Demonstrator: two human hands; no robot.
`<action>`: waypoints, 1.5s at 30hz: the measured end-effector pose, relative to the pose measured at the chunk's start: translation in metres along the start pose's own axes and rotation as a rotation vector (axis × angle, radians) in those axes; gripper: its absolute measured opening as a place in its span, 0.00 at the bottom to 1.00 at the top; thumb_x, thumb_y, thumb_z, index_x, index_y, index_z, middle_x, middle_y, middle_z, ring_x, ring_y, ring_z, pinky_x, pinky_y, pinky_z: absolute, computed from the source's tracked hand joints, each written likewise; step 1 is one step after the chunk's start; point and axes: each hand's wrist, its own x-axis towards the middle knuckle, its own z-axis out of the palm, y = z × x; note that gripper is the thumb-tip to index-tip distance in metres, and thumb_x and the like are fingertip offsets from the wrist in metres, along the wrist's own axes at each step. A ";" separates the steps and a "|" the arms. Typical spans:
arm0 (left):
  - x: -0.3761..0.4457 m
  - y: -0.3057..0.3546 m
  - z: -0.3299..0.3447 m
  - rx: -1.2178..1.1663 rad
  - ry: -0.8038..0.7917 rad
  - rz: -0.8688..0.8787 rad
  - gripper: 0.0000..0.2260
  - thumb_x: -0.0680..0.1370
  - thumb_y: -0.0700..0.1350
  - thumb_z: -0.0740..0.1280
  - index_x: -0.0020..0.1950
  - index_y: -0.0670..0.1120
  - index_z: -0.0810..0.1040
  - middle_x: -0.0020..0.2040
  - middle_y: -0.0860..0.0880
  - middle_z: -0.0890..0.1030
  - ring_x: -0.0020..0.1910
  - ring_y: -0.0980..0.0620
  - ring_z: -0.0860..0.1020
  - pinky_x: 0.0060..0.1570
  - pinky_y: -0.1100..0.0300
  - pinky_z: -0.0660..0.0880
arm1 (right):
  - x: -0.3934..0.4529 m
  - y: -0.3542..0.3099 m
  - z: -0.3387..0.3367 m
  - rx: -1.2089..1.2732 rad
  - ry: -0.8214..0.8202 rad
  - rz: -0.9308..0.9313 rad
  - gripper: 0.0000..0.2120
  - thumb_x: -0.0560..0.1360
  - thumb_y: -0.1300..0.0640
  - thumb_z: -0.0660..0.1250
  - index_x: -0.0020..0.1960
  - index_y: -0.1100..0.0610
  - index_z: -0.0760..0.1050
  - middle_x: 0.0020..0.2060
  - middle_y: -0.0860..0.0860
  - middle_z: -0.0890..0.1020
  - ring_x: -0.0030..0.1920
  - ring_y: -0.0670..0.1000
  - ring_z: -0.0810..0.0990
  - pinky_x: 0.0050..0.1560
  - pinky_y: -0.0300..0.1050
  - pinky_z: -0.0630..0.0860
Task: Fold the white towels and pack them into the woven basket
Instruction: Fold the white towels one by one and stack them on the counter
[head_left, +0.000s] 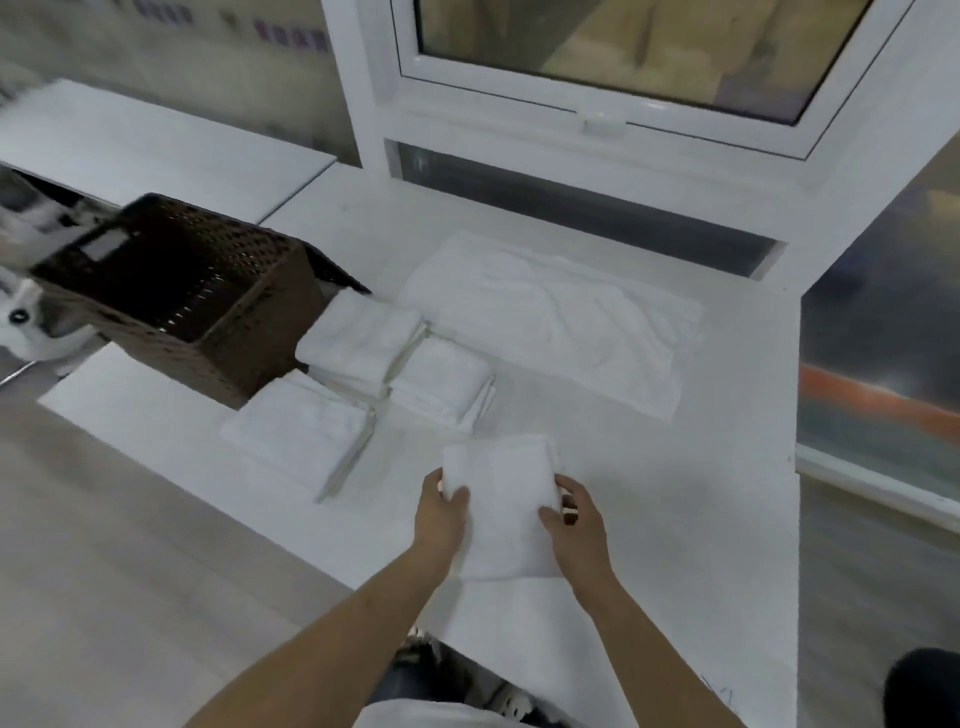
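A folded white towel (506, 504) is held between both hands, just over the white table (675, 519). My left hand (441, 512) grips its left edge and my right hand (574, 519) grips its right edge. The dark brown woven basket (182, 296) lies tilted at the table's left, its opening facing me. Three folded white towels lie beside it: one (363, 338) leaning at the basket's corner, one (447, 382) to its right, one (298, 428) nearer me. An unfolded white towel (561, 312) is spread flat at the back.
A white window frame (597, 104) and sill rise behind the table. Another white table (130, 150) stands at the back left. The table's right edge drops to the floor (872, 571). A dark object (924, 686) sits at the bottom right corner.
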 end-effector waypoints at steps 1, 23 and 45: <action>0.001 0.006 -0.008 -0.033 0.016 0.014 0.21 0.81 0.44 0.66 0.73 0.48 0.67 0.61 0.45 0.80 0.55 0.44 0.80 0.60 0.42 0.78 | 0.002 -0.007 0.007 0.006 -0.008 -0.015 0.18 0.79 0.60 0.69 0.65 0.43 0.75 0.55 0.48 0.79 0.51 0.51 0.80 0.48 0.45 0.78; 0.188 0.124 -0.205 -0.337 0.069 -0.001 0.04 0.80 0.42 0.70 0.52 0.43 0.83 0.49 0.43 0.86 0.49 0.42 0.84 0.53 0.42 0.82 | 0.162 -0.176 0.234 -0.150 -0.075 -0.158 0.14 0.78 0.58 0.69 0.62 0.45 0.78 0.55 0.46 0.81 0.53 0.52 0.81 0.51 0.47 0.77; 0.250 0.111 -0.228 0.757 0.315 0.509 0.11 0.80 0.43 0.67 0.62 0.47 0.78 0.58 0.45 0.75 0.57 0.41 0.73 0.57 0.47 0.75 | 0.285 -0.178 0.312 -0.819 -0.085 -0.596 0.18 0.82 0.54 0.65 0.71 0.53 0.74 0.75 0.52 0.70 0.76 0.53 0.67 0.75 0.52 0.66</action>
